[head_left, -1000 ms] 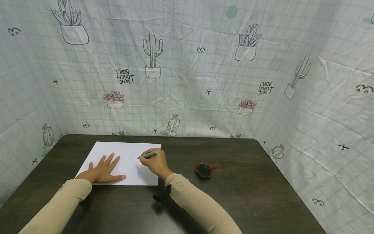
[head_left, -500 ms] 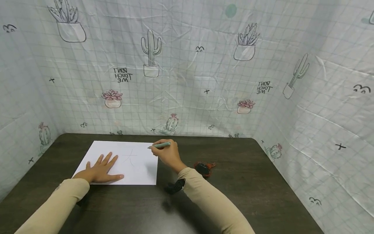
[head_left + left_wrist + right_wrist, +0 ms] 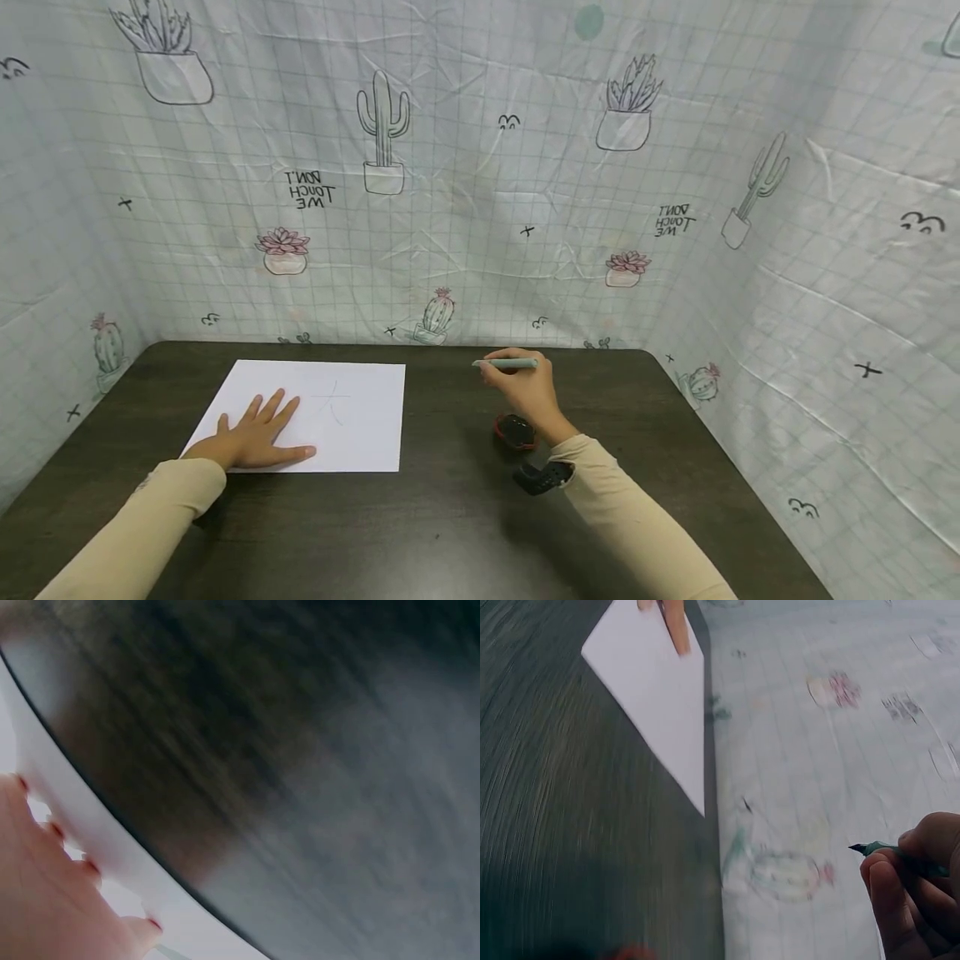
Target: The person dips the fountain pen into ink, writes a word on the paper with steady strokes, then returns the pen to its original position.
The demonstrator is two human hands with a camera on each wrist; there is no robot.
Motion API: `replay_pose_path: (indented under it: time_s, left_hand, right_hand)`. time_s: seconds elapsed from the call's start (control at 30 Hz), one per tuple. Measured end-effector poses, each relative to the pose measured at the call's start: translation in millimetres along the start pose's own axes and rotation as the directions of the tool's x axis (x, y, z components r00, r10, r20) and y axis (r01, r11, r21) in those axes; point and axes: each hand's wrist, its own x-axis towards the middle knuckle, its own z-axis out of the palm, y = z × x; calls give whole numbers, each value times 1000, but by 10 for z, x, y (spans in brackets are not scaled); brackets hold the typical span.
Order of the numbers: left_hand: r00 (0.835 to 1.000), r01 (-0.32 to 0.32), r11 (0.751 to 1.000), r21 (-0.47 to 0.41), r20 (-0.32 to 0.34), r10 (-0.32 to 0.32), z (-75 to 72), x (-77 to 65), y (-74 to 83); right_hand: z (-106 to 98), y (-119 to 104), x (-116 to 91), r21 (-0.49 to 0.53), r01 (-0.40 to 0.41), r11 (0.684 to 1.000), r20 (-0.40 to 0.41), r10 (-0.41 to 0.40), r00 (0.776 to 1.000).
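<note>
My left hand (image 3: 255,439) rests with fingers spread on the left part of a white sheet of paper (image 3: 367,429). In the left wrist view, the fingers (image 3: 90,871) lie along the sheet's edge. Thin pen strokes (image 3: 335,397) show on the upper middle of the paper. To the right of the sheet, my right hand (image 3: 534,396) is raised over the table and pinches a pale green pen (image 3: 517,363). Its dark pointed tip faces left, clear of the paper in the right wrist view, where the pen (image 3: 874,848) shows between thumb and fingers.
Just under the right hand lies a small dark rounded thing with a red-orange rim (image 3: 515,432), partly covered by the hand. The dark wooden table (image 3: 337,533) ends at a hanging sheet (image 3: 465,208) printed with cacti, which closes the back and both sides.
My right hand has lifted off the paper and moved right with the pen, past the sheet's edge to above the dark rounded thing. The left hand stays put on the paper.
</note>
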Motion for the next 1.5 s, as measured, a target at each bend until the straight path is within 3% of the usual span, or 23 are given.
replay_pose_path:
  time_s: [0.27, 0.5, 0.87, 1.03, 1.23, 1.5]
  left_hand:
    - [1000, -3, 1000, -9, -18, 3, 52, 60, -80]
    - [1000, 0, 1000, 0, -8, 0, 46, 81, -93]
    - [1000, 2, 1000, 16, -16, -2, 72, 134, -140]
    - [1000, 3, 1000, 8, -3, -3, 51, 98, -97]
    - [1000, -4, 1000, -20, 12, 4, -22, 4, 6]
    - [1000, -1, 1000, -5, 6, 1, -2, 22, -17]
  right_hand:
    - [-450, 422, -80, -117, -3, 993, -86, -7, 996]
    - [-750, 626, -255, -208, -80, 975, -121, 56, 991]
    - [-899, 867, -446, -223, -154, 963, -128, 127, 984]
    - [-911, 937, -477, -193, -162, 968, -83, 149, 985]
    - [-888, 961, -485, -113, -128, 985, -36, 125, 992]
    - [-889, 1005, -516, -242, 58, 969, 15, -56, 998]
